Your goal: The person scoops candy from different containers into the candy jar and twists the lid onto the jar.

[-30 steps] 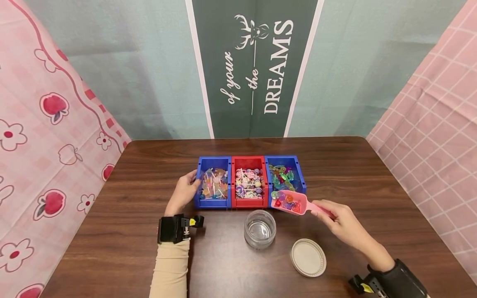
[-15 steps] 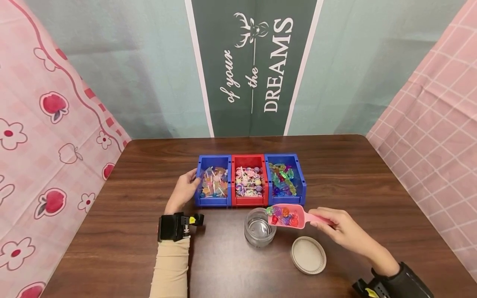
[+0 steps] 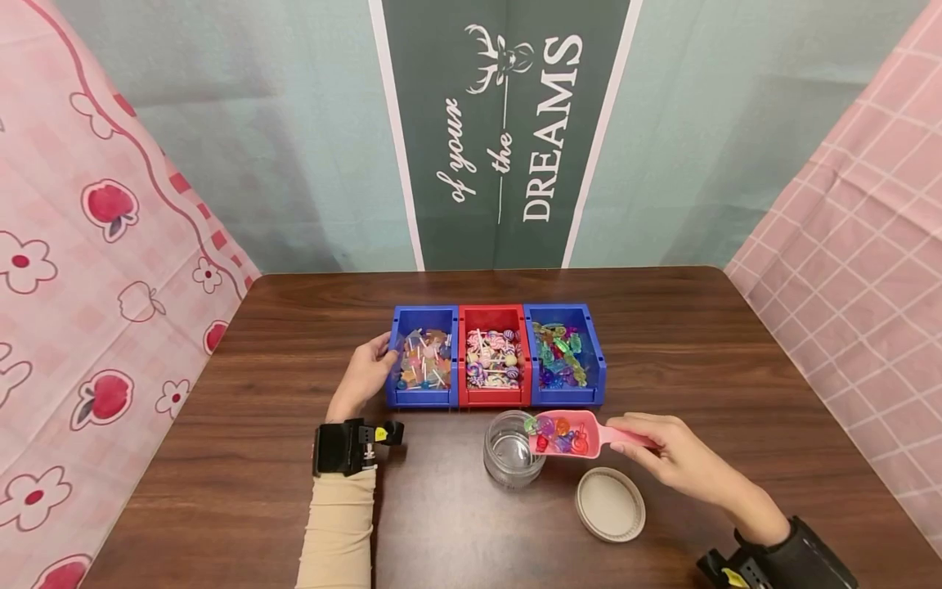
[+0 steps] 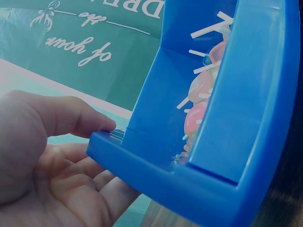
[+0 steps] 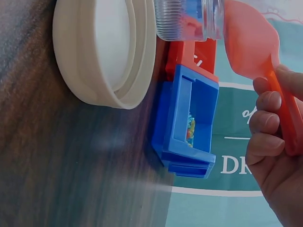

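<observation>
Nearest the viewer, a round cream lid is lying on the dark wood-grain table, below the right fingers and a little inward of them.

Just beyond it, a pink scoop is being held by the right hand, its handle being pinched between the thumb and the curled fingers. Judging by its look, light, stiff, smooth plastic is being handled; the handle close behind the bowl is seeming the best hold, as the load is sitting forward. Translucent red, orange, purple and green beads are being carried ahead of the fingertips; they are probably hard, slippery and easily spilled over the front lip. The right forearm is being angled in from the lower right, the scoop being held roughly level.

Past the bowl from those fingers, a clear jar is standing upright, its right rim being overlapped by the scoop; whether they are touching cannot be told.

Farther off, the left blue bin, holding miniature lollipops, is being gripped at its outer side wall by the left hand, the wall being pinched between the digits. Rightward from those fingers, a red bin of swirled lollipops and a right blue bin of translucent pieces are standing side by side. Behind everything, a green lettered cloth is hanging.
</observation>
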Motion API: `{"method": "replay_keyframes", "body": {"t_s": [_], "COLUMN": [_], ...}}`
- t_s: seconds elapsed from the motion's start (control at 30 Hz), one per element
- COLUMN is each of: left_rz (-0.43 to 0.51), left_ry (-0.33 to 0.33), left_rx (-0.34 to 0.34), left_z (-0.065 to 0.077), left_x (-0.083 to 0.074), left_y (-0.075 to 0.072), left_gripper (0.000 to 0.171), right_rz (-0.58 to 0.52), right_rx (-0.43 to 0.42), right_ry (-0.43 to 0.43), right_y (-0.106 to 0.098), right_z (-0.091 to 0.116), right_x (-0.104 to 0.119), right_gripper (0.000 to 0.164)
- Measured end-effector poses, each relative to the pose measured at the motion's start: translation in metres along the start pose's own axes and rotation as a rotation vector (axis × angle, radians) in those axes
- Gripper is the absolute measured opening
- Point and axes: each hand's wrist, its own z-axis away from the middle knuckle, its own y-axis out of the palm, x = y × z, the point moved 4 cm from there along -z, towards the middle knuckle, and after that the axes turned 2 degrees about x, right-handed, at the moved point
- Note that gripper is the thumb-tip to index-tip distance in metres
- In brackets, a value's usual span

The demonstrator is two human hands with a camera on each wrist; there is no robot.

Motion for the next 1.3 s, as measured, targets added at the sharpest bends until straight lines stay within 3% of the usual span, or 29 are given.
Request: {"method": "replay_keyframes", "body": {"t_s": [0.53, 0.93, 1.3], "left_rz": [0.001, 0.023, 0.022], "left_ry": [-0.007, -0.01, -0.012], "left_rx": [0.005, 0.013, 0.024], "left_z": [-0.002, 0.0, -0.001], "left_x": [0.001, 0.001, 0.003], "left_y": [-0.001, 0.001, 0.001], "left_gripper": [0.048, 0.048, 0.049], "right_rz": [0.03, 0.053, 0.094], "right_rx": [0.092, 0.063, 0.132], "right_ry": [0.1, 0.02, 0.033], "right_y": [-0.007, -0.014, -0.023], "right_z": [-0.008, -0.02, -0.034], "right_x": [0.004, 0.011, 0.018], "right_gripper": [0.026, 0.023, 0.018]}}
